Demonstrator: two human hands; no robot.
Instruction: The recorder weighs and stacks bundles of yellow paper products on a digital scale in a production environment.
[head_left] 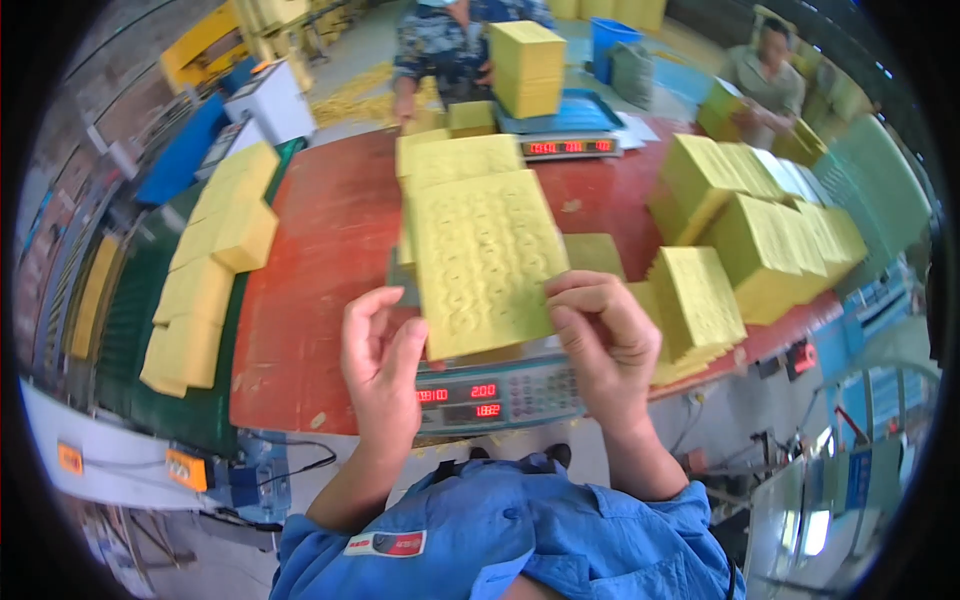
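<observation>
Yellow, thin and stamped with rows of raised rings, the sheet [490, 265] is up in front of you, over the middle of the red table [320, 240] and above the near scale [545, 390]. Your right hand [610, 345] has it by the lower right corner, thumb and fingers pinched together on the edge. Your left hand [378, 355] stands by the lower left corner with thumb and fingers apart; whether the thumb tip touches the edge, you cannot tell from here. Such a corner grip probably serves to leave the patterned face uncovered, and the tilt toward you lets you see nearly all of it. The left hand seems placed to steady the free side. Whether you have one layer or a few is too blurred to say.

The near scale sits right at your edge of the table, its keys and red display facing you, likely so you can read it without leaning. Just beyond the sheet is a pile [470, 157] of the same yellow stuff. The stacks [690, 180] to your right stand close together in rows, which would save room and help them stay upright. On your left, more blocks [205, 245] line the green belt [125, 320], within side reach. Across the table, the far scale [570, 147] bears a tall block [527, 75], its display also turned your way, with a co-worker [470, 45] behind it.
</observation>
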